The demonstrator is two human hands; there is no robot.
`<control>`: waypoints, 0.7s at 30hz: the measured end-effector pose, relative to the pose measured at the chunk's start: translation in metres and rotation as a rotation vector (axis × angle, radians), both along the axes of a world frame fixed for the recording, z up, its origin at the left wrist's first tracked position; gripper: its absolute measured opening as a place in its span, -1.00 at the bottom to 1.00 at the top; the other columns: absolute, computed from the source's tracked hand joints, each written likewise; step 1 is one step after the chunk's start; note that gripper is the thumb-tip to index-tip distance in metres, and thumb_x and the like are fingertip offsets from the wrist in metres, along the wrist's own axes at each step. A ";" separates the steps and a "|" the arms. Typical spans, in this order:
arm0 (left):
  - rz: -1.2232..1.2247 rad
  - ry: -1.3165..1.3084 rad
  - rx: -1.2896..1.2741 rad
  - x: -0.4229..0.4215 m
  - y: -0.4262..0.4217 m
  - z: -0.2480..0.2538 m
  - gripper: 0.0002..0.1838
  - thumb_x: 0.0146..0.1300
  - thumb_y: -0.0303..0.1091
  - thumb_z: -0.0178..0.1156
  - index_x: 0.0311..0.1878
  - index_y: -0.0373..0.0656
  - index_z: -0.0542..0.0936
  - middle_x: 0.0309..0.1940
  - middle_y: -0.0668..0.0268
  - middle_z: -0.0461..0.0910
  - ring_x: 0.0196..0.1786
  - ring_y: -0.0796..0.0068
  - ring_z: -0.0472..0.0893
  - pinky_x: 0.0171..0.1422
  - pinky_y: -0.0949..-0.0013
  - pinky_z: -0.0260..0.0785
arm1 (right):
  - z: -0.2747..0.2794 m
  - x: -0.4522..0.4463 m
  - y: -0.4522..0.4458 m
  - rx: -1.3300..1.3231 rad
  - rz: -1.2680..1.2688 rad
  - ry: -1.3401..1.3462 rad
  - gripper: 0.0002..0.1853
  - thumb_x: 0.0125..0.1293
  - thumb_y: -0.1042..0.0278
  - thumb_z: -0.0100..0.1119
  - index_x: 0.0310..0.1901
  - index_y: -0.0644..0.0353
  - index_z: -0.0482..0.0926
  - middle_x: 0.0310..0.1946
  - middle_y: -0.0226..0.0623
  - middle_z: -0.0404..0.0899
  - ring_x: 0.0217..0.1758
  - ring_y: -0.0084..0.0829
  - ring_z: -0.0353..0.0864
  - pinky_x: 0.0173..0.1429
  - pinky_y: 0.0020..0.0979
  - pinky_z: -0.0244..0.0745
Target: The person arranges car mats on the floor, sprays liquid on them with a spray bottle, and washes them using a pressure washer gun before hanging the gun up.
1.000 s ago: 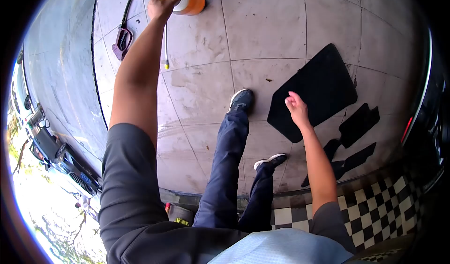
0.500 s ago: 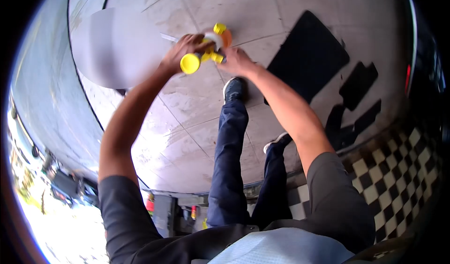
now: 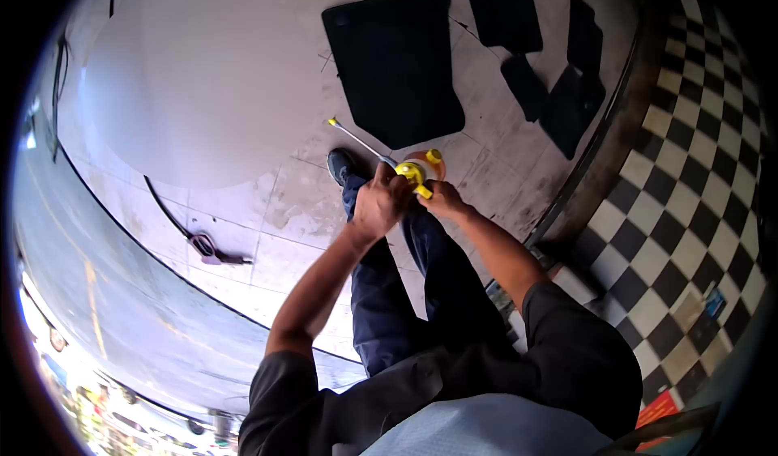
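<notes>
In front of my legs I hold a sprayer (image 3: 413, 172) with yellow fittings and an orange-tinted body. A thin wand (image 3: 361, 138) with a yellow tip points from it to the upper left. My left hand (image 3: 379, 206) is closed around the near left side of the yellow top, at the wand's base. At the right, my right hand (image 3: 442, 200) has its fingers closed on a yellow part of the same sprayer. The hands and the yellow top partly hide the body.
A large black floor mat (image 3: 397, 67) lies ahead on the tiles, with several smaller mats (image 3: 504, 10) to its right. A hose with a spray-gun handle (image 3: 205, 248) lies at the left. Checkered flooring (image 3: 648, 237) runs along the right. A pale blur covers the upper left.
My view has turned right, and the mats appear farther left. Both hands and the sprayer are lower in view and closer to my body. The wand now shows clearly.
</notes>
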State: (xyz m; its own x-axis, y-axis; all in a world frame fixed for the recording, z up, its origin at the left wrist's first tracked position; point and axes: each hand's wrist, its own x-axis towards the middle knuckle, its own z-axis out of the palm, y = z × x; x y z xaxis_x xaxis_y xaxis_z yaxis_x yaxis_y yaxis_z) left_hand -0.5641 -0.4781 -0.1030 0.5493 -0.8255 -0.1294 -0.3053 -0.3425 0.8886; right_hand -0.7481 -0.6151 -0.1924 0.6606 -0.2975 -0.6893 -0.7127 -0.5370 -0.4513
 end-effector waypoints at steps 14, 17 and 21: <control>-0.343 -0.040 0.282 -0.140 -0.090 -0.060 -0.75 0.15 -0.22 0.09 -0.19 -0.18 0.45 -0.16 0.12 0.36 -0.12 0.10 0.49 -0.13 0.16 0.40 | 0.037 -0.115 -0.017 0.081 -0.339 -0.169 -0.54 0.05 -0.10 0.13 -0.36 0.23 0.54 -0.50 -0.12 0.57 -0.34 -0.10 0.58 -0.22 -0.21 0.46; -0.015 0.150 0.326 -0.129 -0.104 -0.051 -0.62 0.14 -0.18 0.16 -0.10 -0.24 0.37 -0.10 0.03 0.32 -0.06 -0.02 0.41 0.01 0.18 0.31 | 0.003 -0.123 -0.010 0.172 -0.549 -0.093 -0.38 0.16 -0.31 -0.08 -0.46 0.23 0.50 -0.63 -0.23 0.49 -0.48 -0.27 0.53 -0.30 -0.30 0.38; 0.349 0.145 0.341 -0.135 -0.030 -0.081 -0.63 0.12 -0.20 0.23 -0.12 -0.21 0.38 -0.13 -0.02 0.31 -0.06 -0.03 0.38 0.01 0.19 0.30 | -0.039 -0.111 -0.039 0.350 -0.769 -0.034 -0.42 0.28 -0.30 -0.24 -0.56 0.11 0.37 -0.80 -0.51 0.26 -0.76 -0.62 0.27 -0.66 -0.54 0.15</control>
